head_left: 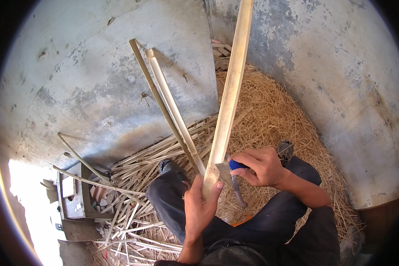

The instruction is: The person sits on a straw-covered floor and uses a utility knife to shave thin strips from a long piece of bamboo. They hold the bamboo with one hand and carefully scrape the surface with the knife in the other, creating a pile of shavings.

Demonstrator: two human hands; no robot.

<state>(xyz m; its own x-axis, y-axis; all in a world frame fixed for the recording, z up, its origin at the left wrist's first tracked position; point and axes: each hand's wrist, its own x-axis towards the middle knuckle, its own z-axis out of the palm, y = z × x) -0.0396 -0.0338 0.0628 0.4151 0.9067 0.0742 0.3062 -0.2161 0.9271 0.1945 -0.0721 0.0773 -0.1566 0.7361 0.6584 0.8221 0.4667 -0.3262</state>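
Observation:
A long split length of bamboo (230, 97) slants up from my lap, its pale hollow face toward me. My left hand (199, 206) is wrapped round its lower end, thumb along the edge. My right hand (262, 167) is closed on the blue grip of a knife (236, 165). The knife's grey blade lies against the bamboo just above my left hand, where the surface looks rough and scraped. Below the blade hangs a dark, slightly curved rod (239, 195); whether it belongs to the knife I cannot tell.
Two more bamboo lengths (164, 97) lean on the grey wall (97, 66) ahead. Thin bamboo strips (133, 221) lie heaped at left beside a battered grey box (75, 195). Straw-like shavings (270, 106) pile up ahead and to the right, against another wall (341, 80).

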